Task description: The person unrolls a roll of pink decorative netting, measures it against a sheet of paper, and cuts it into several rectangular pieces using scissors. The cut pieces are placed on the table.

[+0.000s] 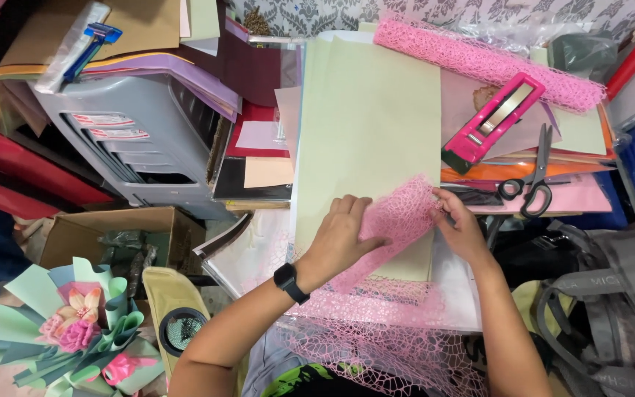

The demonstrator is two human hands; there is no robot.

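Note:
A sheet of pink mesh netting (398,220) lies over a pale green paper sheet (369,132) on the worktable and hangs down toward my lap. My left hand (343,231), with a black watch on its wrist, presses flat on the netting's left part. My right hand (458,220) pinches the netting's upper right edge between fingers and thumb. The green sheet stretches away from me under both hands.
A pink mesh roll (490,62), a pink tape dispenser (490,121) and black scissors (531,180) lie at the right. A grey plastic drawer unit (134,132) stands at left, a paper bouquet (75,327) at lower left, a grey bag (611,301) at right.

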